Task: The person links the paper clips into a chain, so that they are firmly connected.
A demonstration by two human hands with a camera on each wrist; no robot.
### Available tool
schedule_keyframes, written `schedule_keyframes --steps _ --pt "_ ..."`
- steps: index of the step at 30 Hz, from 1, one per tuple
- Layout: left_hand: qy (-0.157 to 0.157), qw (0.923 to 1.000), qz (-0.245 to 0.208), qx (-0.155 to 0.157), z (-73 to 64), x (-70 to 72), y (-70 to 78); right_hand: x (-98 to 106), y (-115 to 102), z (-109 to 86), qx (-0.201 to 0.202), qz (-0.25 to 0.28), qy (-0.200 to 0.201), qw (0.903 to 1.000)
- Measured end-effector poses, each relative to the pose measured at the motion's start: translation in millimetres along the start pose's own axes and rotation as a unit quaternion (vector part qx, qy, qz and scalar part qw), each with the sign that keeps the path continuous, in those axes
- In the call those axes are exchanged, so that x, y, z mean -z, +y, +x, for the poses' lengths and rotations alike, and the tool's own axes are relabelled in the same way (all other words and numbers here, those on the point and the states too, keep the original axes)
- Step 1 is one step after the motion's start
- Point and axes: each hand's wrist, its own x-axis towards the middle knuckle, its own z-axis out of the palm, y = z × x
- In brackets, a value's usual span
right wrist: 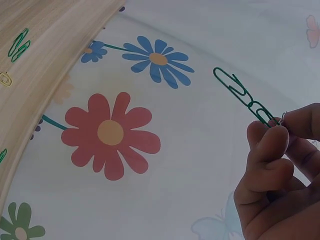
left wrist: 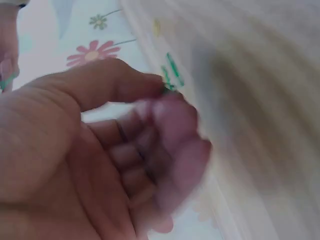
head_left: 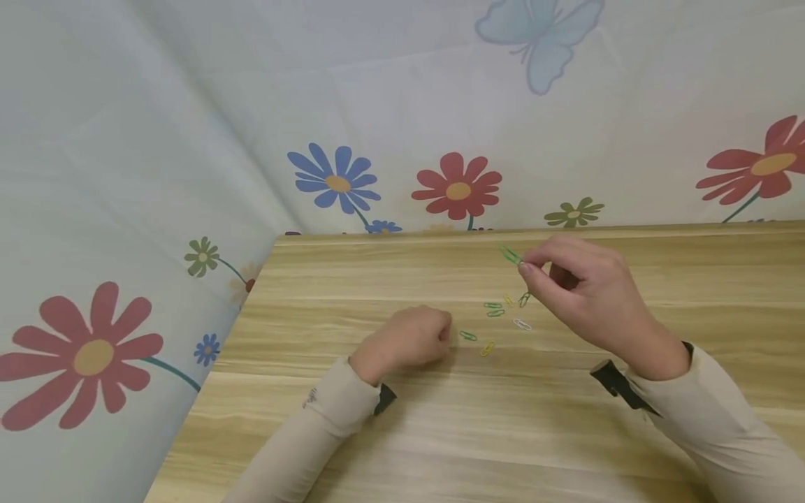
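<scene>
My right hand (head_left: 588, 297) is raised over the table's far part, thumb and fingertips pinching a short chain of linked green paper clips (right wrist: 240, 92). A thin silvery loop (right wrist: 284, 118) shows at those fingertips in the right wrist view. My left hand (head_left: 405, 339) is low over the table, left of the loose clips, its fingers bent and the thumb near them. The left wrist view blurs it; whether something small is between its fingertips cannot be told. Closest to it lies a loose green paper clip (head_left: 468, 336), with a yellow paper clip (head_left: 488, 348) beside that.
Farther back lie two green paper clips (head_left: 494, 309), a white paper clip (head_left: 522, 324), a small yellow clip (head_left: 509, 301) and a dark green clip (head_left: 525, 300). They rest on the wood-grain table (head_left: 302, 279). A flower-printed cloth (head_left: 390, 105) hangs behind and to the left.
</scene>
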Motion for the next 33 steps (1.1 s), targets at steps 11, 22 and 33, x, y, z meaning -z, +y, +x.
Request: schedule_keyframes --steps 11,22,33 --pt "0.175 0.9126 -0.325 -0.176 -9.7 21.6 8.5 -1 -8 -5.9 0.000 0.017 -0.033 0.9993" --pt "0.205 0.8325 -0.464 -0.223 -28.6 31.1 27.3 -13 -20 -13.6 0.023 0.095 -0.105 0.9897" --pt "0.211 0.8121 -0.464 -0.284 -34.1 35.9 34.6 -14 -24 -14.5 0.016 0.100 -0.118 0.9878"
